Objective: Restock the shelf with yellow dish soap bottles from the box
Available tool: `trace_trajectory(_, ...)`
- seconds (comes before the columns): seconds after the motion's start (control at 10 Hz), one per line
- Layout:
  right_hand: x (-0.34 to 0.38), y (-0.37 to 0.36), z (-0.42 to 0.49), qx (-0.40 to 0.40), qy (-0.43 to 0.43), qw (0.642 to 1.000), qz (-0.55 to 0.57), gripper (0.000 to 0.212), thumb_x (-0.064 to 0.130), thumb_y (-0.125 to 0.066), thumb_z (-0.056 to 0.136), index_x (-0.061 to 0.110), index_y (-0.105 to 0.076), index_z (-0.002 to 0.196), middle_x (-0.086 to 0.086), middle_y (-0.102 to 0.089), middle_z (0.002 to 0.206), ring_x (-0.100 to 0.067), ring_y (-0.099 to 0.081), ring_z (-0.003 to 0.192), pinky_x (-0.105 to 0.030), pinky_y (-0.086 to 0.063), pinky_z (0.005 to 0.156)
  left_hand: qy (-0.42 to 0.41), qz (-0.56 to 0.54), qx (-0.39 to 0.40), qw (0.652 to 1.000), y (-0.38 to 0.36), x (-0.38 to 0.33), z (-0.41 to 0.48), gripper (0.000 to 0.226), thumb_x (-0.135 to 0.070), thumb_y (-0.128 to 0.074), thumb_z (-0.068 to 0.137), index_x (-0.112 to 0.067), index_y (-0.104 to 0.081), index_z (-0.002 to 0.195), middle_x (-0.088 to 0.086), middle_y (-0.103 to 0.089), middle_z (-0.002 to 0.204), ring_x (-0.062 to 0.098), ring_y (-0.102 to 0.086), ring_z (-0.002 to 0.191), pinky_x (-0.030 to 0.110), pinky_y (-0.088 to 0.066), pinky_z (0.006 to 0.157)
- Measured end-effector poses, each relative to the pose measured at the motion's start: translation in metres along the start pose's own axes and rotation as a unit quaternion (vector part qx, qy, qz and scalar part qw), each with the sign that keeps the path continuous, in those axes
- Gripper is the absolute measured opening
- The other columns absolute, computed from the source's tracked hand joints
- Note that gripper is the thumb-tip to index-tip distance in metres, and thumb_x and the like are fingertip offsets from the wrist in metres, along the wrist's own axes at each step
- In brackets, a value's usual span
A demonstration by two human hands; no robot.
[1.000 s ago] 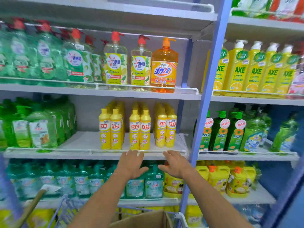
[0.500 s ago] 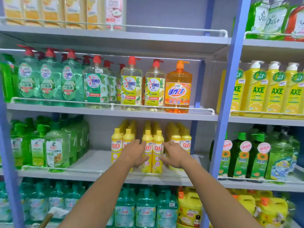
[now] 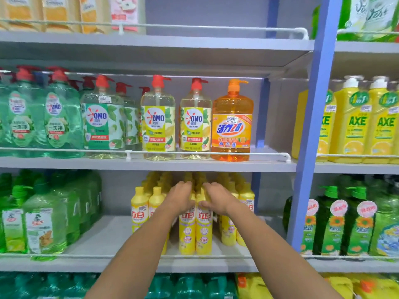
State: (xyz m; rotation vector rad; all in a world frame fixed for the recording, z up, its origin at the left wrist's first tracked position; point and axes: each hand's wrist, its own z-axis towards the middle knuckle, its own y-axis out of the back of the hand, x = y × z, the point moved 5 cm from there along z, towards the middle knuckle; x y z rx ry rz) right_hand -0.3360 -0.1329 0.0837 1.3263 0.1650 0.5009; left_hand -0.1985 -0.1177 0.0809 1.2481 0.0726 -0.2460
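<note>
The yellow dish soap bottles [image 3: 204, 225] stand upright, caps up, in rows at the front edge of the shelf [image 3: 103, 236], toward its right end. Your right hand [image 3: 216, 200] clamps its grip round one front neck. Your left hand [image 3: 180, 197] covers the next cap, and you cannot tell its grip.

"OMO" is being displayed on the clear pump bottles [image 3: 157, 117], "活力28" on the orange bottle [image 3: 232, 104] beside them, "AXE" on the yellow pump bottles [image 3: 357, 130], and "立白" on the yellow dish soap bottles [image 3: 204, 229].

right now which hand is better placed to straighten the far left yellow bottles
Left. The left hand is right beside those yellow bottles; the right hand lies further right, on the middle pair.
</note>
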Motion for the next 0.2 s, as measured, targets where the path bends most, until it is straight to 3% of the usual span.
trace_trajectory(0.2, -0.0028, -0.0061, 0.0068, -0.048, -0.023, 0.997, 0.053, 0.066, 0.034, -0.077, 0.087, 0.014, -0.048, 0.143, -0.014, -0.058, 0.137, -0.033, -0.053, 0.129, -0.042, -0.046, 0.106, 0.005, -0.024, -0.008, 1.000, -0.0035, 0.0137, 0.0104, 0.063, -0.034, -0.077, 0.083, -0.009, -0.050, 0.135, 0.013, -0.056, 0.133, 0.033, -0.052, 0.127, 0.041, -0.045, 0.102)
